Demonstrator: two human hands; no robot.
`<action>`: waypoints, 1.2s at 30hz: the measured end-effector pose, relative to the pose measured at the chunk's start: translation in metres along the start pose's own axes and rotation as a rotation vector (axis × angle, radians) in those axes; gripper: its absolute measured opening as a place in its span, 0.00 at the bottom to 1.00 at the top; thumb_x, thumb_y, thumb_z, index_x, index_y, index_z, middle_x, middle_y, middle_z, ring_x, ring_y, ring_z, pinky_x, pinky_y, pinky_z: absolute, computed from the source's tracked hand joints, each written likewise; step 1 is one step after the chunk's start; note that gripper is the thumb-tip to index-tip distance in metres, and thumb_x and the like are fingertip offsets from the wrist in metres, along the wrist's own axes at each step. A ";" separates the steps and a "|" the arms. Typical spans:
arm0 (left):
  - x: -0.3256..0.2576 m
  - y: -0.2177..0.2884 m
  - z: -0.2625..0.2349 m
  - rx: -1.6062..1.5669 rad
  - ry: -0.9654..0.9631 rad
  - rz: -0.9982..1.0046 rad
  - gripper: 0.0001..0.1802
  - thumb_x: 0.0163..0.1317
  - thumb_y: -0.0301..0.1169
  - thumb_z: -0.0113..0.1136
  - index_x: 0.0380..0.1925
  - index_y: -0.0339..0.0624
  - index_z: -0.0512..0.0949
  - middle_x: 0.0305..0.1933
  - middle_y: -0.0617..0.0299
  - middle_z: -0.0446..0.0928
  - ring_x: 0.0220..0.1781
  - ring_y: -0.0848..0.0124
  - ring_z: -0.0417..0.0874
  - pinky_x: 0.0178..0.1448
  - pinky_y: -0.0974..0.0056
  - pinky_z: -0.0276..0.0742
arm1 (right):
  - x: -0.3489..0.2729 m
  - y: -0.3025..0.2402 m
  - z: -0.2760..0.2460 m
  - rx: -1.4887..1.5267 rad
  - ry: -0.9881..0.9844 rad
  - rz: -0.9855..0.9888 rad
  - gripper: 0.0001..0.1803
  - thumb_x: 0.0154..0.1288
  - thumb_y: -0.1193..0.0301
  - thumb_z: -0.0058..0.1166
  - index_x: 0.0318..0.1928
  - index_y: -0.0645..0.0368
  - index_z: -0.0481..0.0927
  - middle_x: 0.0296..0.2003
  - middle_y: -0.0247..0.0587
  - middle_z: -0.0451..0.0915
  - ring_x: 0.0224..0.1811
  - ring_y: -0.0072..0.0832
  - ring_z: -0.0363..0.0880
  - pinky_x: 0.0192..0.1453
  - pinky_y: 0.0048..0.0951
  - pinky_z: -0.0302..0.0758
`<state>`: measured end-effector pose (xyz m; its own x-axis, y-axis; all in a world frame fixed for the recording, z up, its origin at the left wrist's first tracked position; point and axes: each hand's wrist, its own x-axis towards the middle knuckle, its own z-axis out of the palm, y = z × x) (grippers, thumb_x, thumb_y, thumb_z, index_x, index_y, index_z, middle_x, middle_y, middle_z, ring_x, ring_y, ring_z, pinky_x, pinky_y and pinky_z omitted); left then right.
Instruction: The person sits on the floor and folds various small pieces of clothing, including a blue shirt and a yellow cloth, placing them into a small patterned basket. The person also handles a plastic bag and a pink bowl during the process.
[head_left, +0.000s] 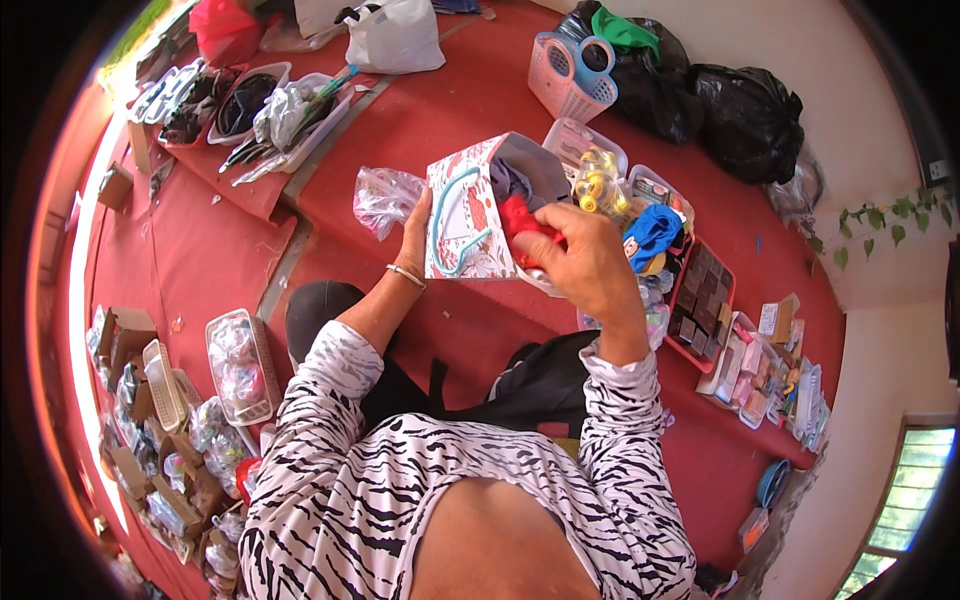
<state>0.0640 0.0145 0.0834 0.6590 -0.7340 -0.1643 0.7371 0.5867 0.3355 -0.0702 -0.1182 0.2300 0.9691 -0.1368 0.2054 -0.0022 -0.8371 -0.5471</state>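
My left hand (413,238) grips the left edge of a white paper gift bag (480,212) with a red floral print and a light blue cord handle (437,225). The bag leans with its mouth toward the right, and dark grey cloth (510,180) shows inside it. At that mouth, my right hand (590,260) is closed on a bunched red cloth item (518,222); its full shape is hidden. A clear plastic bag of small colourful pieces (385,200) lies just left of the gift bag. Beyond my right hand are yellow-topped items (600,185) and a blue cloth item (652,235).
A red tray of dark boxes (702,295) and a bin of small packages (745,370) stand to the right. Black garbage bags (745,120) and a pink-and-blue basket (570,80) sit at the far right. Several baskets and cartons, including a beige basket (242,365), crowd the left.
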 end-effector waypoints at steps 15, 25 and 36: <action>0.012 -0.002 -0.018 -0.007 0.029 -0.035 0.24 0.63 0.51 0.47 0.47 0.44 0.73 0.36 0.57 0.80 0.32 0.61 0.84 0.35 0.54 0.83 | 0.018 0.061 -0.008 1.525 0.288 0.285 0.04 0.57 0.76 0.58 0.32 0.62 0.78 0.27 0.31 0.79 0.29 0.15 0.76 0.37 0.17 0.72; 0.015 -0.003 -0.017 0.025 0.009 0.005 0.23 0.66 0.48 0.46 0.49 0.43 0.72 0.39 0.58 0.80 0.35 0.63 0.84 0.40 0.56 0.84 | 0.018 0.048 -0.041 1.167 0.349 0.222 0.11 0.49 0.84 0.55 0.36 0.60 0.76 0.28 0.32 0.79 0.27 0.12 0.75 0.25 0.09 0.67; 0.008 0.000 -0.005 -0.001 -0.022 0.024 0.21 0.65 0.47 0.47 0.48 0.44 0.73 0.37 0.58 0.80 0.34 0.63 0.84 0.38 0.57 0.83 | 0.036 0.016 -0.055 1.271 0.254 0.176 0.07 0.52 0.85 0.51 0.33 0.63 0.75 0.28 0.35 0.78 0.26 0.16 0.76 0.27 0.13 0.72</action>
<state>0.0703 0.0103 0.0773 0.6733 -0.7267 -0.1360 0.7210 0.6046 0.3386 -0.0489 -0.1654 0.2737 0.9061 -0.4048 0.1226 0.2448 0.2657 -0.9324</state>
